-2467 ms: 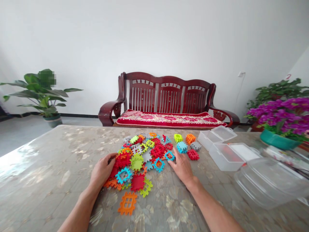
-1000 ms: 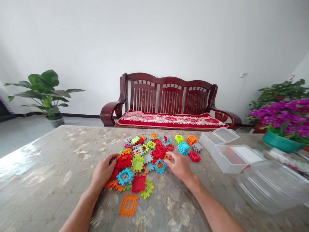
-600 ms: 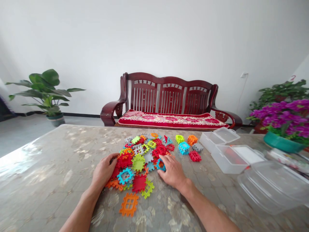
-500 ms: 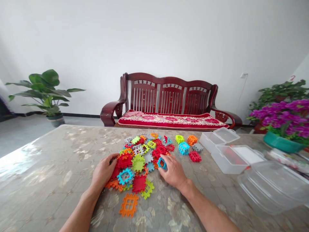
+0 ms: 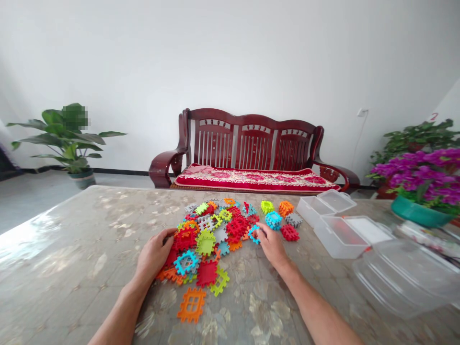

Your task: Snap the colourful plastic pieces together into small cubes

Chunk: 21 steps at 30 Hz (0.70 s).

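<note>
Your right hand (image 5: 272, 243) pinches a sky-blue, square, notched plastic frame with a see-through middle (image 5: 251, 234) between thumb and fingers, at the right edge of a jumbled heap of red, lime, grey, orange and blue notched plastic tiles (image 5: 219, 234), about three o'clock from its centre. Your left hand (image 5: 154, 250) rests curved against the heap's nine o'clock side; you cannot tell here whether its fingertips grip anything. The heap lies on a bench with a glossy, floral-patterned cover (image 5: 89, 249). Expect the frame to be light, fairly stiff and hard to break, though its thin bars may flex if you squeeze across the hole. The plastic looks smooth, so it could slide between dry fingertips; the notched teeth should give you purchase. Take hold on one toothed side, thumb and forefinger on opposite faces, and keep the far edge free. Its teeth may snag neighbouring tiles, so lift rather than drag. Just beyond your right hand, near twelve o'clock, sits a small stack of sky-blue notched plastic squares (image 5: 273, 220).
</note>
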Tool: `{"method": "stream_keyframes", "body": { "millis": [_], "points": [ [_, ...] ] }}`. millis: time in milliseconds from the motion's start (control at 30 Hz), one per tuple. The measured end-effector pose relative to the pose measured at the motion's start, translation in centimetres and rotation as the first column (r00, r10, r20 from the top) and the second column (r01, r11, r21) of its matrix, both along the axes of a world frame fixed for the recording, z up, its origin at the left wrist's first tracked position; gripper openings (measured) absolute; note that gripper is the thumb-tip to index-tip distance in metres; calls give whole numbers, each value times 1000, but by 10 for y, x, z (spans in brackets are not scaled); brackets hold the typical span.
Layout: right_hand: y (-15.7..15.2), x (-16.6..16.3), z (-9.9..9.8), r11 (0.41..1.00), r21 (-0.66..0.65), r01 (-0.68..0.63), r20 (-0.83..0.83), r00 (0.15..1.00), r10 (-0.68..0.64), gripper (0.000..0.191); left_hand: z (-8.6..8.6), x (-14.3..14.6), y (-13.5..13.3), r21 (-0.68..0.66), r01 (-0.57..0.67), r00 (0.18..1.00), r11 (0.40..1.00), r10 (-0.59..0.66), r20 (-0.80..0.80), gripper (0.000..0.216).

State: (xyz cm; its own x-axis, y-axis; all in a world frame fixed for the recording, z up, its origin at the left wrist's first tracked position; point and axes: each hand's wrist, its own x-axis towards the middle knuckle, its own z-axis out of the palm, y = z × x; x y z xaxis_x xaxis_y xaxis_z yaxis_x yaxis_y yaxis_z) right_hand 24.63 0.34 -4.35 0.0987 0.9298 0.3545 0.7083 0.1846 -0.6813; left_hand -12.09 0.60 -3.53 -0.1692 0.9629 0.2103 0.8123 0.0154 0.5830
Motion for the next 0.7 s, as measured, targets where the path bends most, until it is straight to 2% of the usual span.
{"method": "stream_keyframes", "body": {
  "millis": [233,467,700],
  "points": [
    [-4,-2,2,994,106,36,244,968,-61,41,1,0,0,-36,10,1000,999,-11,-11,39],
    [-11,-4,6,999,-3,-43,382,923,41,57,2,0,-1,-10,10,1000,1000,-10,-8,37],
    [-12,-2,6,999,27,-45,413,910,30,52,-1,-1,1,-38,21,1000,999,-22,-10,39]
  ]
}}
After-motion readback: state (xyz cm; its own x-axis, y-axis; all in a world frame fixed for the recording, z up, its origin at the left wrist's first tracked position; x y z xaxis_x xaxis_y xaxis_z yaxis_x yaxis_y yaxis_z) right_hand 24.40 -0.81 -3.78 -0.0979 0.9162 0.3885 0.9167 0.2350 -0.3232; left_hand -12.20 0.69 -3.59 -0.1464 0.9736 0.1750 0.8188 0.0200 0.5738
